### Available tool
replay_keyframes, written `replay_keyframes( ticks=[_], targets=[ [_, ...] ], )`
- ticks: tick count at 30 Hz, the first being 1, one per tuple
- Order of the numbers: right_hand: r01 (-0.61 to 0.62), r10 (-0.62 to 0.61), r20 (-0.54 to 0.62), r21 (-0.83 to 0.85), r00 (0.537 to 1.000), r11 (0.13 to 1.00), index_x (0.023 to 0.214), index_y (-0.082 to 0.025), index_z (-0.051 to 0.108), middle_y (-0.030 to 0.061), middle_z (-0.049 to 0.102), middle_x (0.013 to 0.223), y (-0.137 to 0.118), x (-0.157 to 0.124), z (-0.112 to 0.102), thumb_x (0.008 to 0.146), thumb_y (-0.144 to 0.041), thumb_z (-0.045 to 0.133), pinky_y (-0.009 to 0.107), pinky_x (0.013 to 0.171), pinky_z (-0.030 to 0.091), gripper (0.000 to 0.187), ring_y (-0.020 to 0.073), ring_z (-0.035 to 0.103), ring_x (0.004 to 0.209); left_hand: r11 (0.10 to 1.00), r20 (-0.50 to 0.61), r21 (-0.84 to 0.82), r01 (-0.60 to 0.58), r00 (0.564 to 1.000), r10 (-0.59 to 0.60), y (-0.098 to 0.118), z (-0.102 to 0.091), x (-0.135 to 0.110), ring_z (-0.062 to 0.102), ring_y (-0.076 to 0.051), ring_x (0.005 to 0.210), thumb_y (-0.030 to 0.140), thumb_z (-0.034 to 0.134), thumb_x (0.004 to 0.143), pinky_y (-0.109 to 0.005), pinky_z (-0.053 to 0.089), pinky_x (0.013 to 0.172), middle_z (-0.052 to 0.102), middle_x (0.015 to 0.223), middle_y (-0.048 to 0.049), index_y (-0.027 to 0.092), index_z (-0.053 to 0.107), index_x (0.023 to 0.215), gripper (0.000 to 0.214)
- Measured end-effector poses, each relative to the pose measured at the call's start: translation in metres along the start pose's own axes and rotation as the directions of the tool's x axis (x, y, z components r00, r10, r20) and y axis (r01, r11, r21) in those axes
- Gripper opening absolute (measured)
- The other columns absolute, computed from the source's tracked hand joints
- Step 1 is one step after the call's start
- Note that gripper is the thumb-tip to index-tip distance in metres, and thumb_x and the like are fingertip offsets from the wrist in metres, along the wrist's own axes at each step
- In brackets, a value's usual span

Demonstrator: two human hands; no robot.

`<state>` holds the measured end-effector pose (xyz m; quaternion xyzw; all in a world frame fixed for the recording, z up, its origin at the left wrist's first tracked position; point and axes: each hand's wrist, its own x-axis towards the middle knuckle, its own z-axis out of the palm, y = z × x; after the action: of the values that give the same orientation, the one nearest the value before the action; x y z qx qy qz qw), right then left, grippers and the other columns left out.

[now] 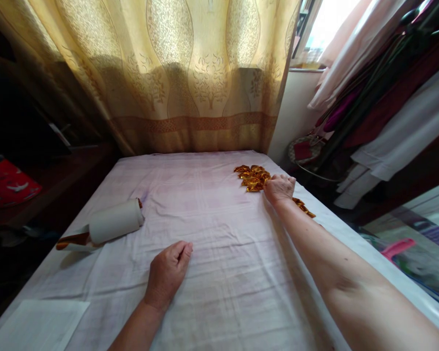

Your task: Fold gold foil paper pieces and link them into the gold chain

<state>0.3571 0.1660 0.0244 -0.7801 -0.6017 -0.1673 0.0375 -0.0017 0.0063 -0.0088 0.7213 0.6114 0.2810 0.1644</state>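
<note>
My right hand (280, 187) reaches far out across the table, its fingers curled down onto a heap of small shiny golden-orange foil pieces (252, 176); some more of them trail beside my wrist (304, 207). Whether the fingers grip any piece is hidden. My left hand (168, 273) rests on the pale cloth (212, 234) nearer to me, fingers loosely curled together, nothing visible in it. A white spool of thread on a golden-brown cone (108, 225) lies on its side to the left of it.
A white sheet of paper (40, 324) lies at the near left corner. A patterned yellow curtain (190, 73) hangs behind the table. Clothes (388, 97) hang at the right, dark shelves with a red item (7, 183) stand at the left.
</note>
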Motion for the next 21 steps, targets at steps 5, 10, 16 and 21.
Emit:
replay_keyframes(
  ticks=[5,10,16,21],
  targets=[
    [-0.002,0.003,-0.009,0.025,1.000,1.000,0.091,-0.015,0.077,0.0173,0.066,0.100,-0.001,-0.002,-0.002,0.090,-0.013,0.045,0.042,0.080,0.023,0.032,0.0280,0.045,0.096,1.000,0.008,0.010,0.002,1.000,-0.002,0.001,0.000,0.000,0.062,-0.015,0.063,0.050,0.035,0.094,-0.025,0.037,0.060,0.064,0.064,0.0001,0.022,0.059,0.068,0.045],
    [0.047,-0.045,-0.024,0.091,0.999,0.995,0.099,-0.017,0.076,0.0161,0.067,0.107,-0.013,-0.027,-0.014,0.093,-0.019,0.045,0.040,0.079,0.024,0.031,0.0276,0.048,0.097,1.000,-0.001,0.001,0.014,1.000,-0.014,0.002,0.000,0.000,0.063,-0.016,0.064,0.048,0.036,0.093,-0.025,0.037,0.060,0.066,0.066,-0.0006,0.022,0.060,0.068,0.043],
    [0.237,-0.238,-0.020,0.213,0.971,0.948,0.101,-0.023,0.077,0.0091,0.070,0.111,-0.055,-0.094,-0.031,0.092,-0.023,0.053,0.035,0.082,0.030,0.025,0.0242,0.053,0.104,0.999,-0.052,-0.041,0.009,0.999,-0.011,-0.002,0.002,0.002,0.060,-0.014,0.059,0.045,0.039,0.093,-0.022,0.037,0.056,0.063,0.059,0.0016,0.023,0.063,0.069,0.040],
    [0.322,-0.336,-0.002,0.299,0.942,0.898,0.098,-0.027,0.076,0.0039,0.071,0.106,-0.084,-0.149,-0.037,0.093,-0.027,0.054,0.030,0.080,0.036,0.022,0.0203,0.058,0.099,0.999,-0.139,-0.034,0.002,0.990,-0.007,-0.008,0.005,0.004,0.063,-0.013,0.062,0.041,0.041,0.093,-0.021,0.043,0.060,0.067,0.066,0.0019,0.022,0.066,0.077,0.035]
  ],
)
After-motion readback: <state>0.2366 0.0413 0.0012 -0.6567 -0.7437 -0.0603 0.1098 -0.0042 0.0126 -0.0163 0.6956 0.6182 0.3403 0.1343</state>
